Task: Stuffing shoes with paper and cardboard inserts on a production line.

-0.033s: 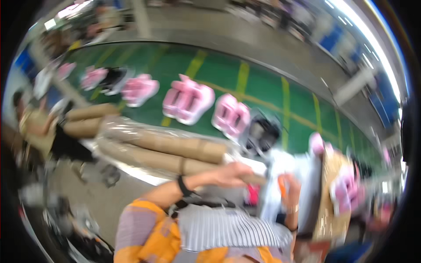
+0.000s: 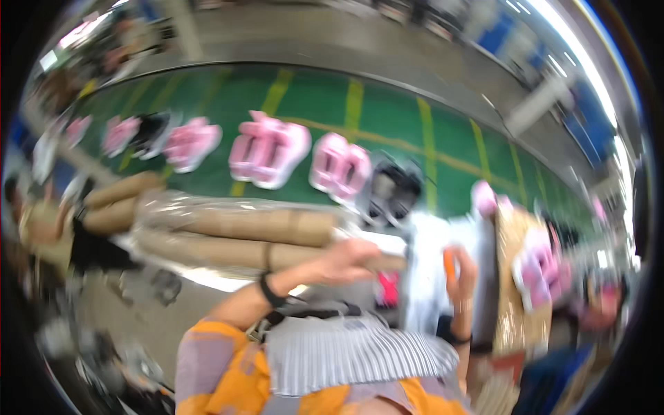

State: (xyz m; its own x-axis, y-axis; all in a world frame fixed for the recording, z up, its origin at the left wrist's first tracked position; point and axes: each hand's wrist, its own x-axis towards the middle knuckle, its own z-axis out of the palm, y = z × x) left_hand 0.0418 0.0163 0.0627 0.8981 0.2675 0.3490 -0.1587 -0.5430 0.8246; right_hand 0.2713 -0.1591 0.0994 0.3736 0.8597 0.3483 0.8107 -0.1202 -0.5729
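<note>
My left hand (image 2: 351,261) reaches over the near right end of the brown tubes (image 2: 266,228), which lie partly wrapped in clear plastic. A tan end (image 2: 389,263) shows just beyond its blurred fingers; I cannot tell whether the hand grips it. My right hand (image 2: 463,280) is closed around a small orange object (image 2: 449,264) whose kind is too blurred to name. Below and beside that hand is a whitish-blue surface (image 2: 423,304). A bright pink piece (image 2: 387,287) sits low between my two hands.
Pairs of pink shoes (image 2: 270,149) and dark shoes (image 2: 395,187) stand along a green belt (image 2: 387,114) with yellow lines. A brown carton (image 2: 508,277), with pink shoes (image 2: 536,270) on it, is at the right. Another person (image 2: 45,221) is at the far left.
The whole scene has shifted left and slightly up in the picture. My right hand, with the orange object, has risen toward the belt and is farther from my left hand.
</note>
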